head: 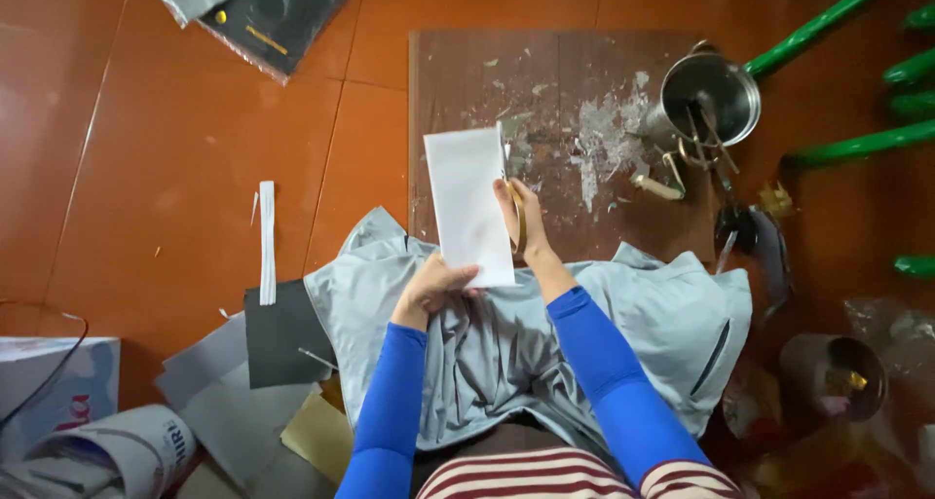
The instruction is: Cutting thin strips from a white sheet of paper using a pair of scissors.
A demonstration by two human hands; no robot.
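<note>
Already I had the white sheet (469, 205) raised above the scarred wooden board (458, 80), my left hand (435, 283) pinching its lower edge and my right hand (516, 221) closed around brass-coloured scissors (519, 217) at its right side. A cut white strip (267, 241) lay well apart on the red tiled floor (175, 148). The sheet looked smooth, stiff and mostly whole; much trimming seemed left.

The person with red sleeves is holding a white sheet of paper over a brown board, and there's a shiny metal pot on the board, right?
Not quite: the head view shows blue sleeves, not red. The rest holds: both hands, left and right, hold the white sheet over the brown board, with the metal pot on it.
</note>
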